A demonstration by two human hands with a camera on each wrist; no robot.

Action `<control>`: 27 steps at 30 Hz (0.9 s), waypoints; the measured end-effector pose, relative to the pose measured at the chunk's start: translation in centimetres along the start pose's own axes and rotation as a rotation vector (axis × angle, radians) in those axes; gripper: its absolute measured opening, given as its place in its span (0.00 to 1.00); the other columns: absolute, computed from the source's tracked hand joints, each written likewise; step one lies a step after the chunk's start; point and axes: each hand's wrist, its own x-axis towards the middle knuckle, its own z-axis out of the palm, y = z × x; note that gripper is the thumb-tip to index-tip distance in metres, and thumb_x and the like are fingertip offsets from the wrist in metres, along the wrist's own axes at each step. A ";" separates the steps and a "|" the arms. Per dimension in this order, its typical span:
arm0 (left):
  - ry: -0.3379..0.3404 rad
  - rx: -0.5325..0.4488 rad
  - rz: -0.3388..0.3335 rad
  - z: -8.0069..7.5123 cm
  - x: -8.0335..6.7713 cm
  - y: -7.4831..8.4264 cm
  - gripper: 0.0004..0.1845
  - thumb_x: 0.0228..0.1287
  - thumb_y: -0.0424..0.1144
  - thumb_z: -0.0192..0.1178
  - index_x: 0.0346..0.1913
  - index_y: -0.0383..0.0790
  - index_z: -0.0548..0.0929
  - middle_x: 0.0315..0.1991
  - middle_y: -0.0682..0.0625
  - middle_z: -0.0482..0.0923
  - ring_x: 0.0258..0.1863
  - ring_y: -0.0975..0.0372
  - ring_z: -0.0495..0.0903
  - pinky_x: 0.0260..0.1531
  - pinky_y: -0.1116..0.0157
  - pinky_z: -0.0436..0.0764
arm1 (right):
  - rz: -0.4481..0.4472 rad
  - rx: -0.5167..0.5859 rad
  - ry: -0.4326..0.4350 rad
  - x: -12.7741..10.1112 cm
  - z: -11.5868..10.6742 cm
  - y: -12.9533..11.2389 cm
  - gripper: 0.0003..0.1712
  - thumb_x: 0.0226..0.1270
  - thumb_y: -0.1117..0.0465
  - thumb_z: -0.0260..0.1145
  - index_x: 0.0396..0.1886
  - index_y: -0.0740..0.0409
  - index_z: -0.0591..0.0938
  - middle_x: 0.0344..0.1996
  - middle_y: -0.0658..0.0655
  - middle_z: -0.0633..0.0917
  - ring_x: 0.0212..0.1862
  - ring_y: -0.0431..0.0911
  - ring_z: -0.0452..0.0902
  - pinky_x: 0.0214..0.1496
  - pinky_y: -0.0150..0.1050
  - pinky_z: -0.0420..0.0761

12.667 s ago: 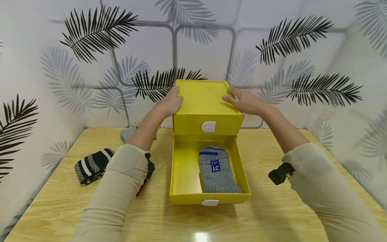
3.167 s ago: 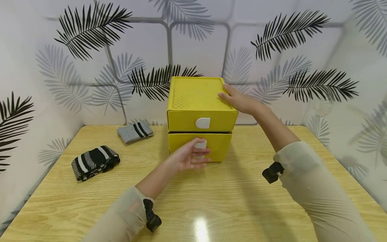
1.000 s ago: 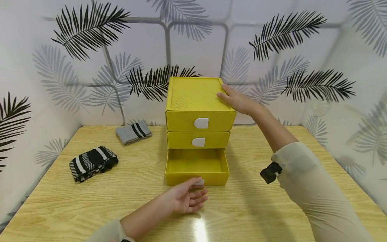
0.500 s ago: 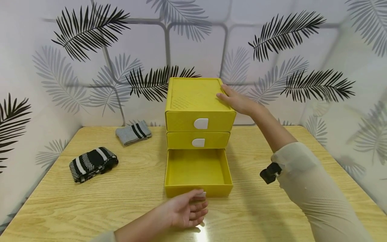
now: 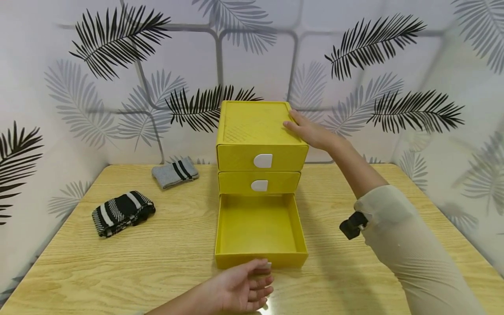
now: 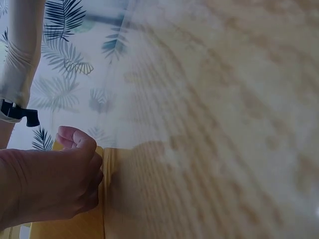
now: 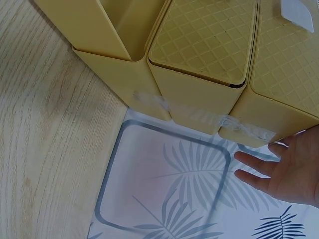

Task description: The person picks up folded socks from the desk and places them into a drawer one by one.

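Note:
A yellow three-drawer box [image 5: 256, 124] stands upright at the back of the table. Its bottom drawer [image 5: 257, 225] is pulled far out, and the bare yellow floor shows inside. My left hand [image 5: 242, 288] pinches the white handle [image 5: 267, 265] on that drawer's front, thumb above and fingers loosely curled below. In the left wrist view the left hand [image 6: 55, 181] hides the handle. My right hand [image 5: 313, 131] rests on the box's top right edge, thumb on top and fingers along the side. The right wrist view shows its fingers [image 7: 256, 164] extended against the box's side.
Left of the box lie a folded grey sock with black stripes [image 5: 176, 173] and a folded black-and-white patterned sock [image 5: 124, 213]. The upper drawer [image 5: 244, 158] and middle drawer [image 5: 238, 183] are closed. A leaf-patterned wall covering [image 5: 260, 65] stands right behind the wooden table [image 5: 173, 245].
The middle drawer, earlier out with grey socks inside, has been pushed in. My left hand has since drawn the bottom drawer steadily toward me. The right hand has stayed on the box.

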 end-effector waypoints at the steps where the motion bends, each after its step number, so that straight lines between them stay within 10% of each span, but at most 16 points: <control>1: -0.008 0.004 -0.003 0.0 -0.1 -0.1 0.17 0.65 0.50 0.55 0.46 0.40 0.76 0.37 0.52 0.76 0.37 0.60 0.74 0.38 0.66 0.76 | 0.002 -0.001 0.000 0.0 0.0 0.0 0.43 0.71 0.38 0.36 0.72 0.60 0.35 0.71 0.57 0.36 0.70 0.46 0.28 0.68 0.44 0.35; 21: -0.096 0.057 0.017 0.3 -0.5 -0.9 0.13 0.67 0.48 0.52 0.37 0.40 0.77 0.32 0.51 0.76 0.33 0.62 0.77 0.41 0.65 0.76 | 0.004 0.004 0.001 -0.1 -0.1 0.1 0.44 0.71 0.38 0.37 0.72 0.60 0.35 0.71 0.56 0.36 0.70 0.46 0.28 0.68 0.45 0.35; 27: -0.239 0.175 -0.076 -0.1 -2.2 0.3 0.23 0.67 0.52 0.50 0.49 0.34 0.75 0.41 0.50 0.75 0.39 0.62 0.75 0.46 0.66 0.73 | -0.014 0.017 0.005 -0.1 0.0 0.1 0.43 0.72 0.39 0.37 0.72 0.61 0.36 0.71 0.57 0.37 0.70 0.47 0.28 0.68 0.45 0.35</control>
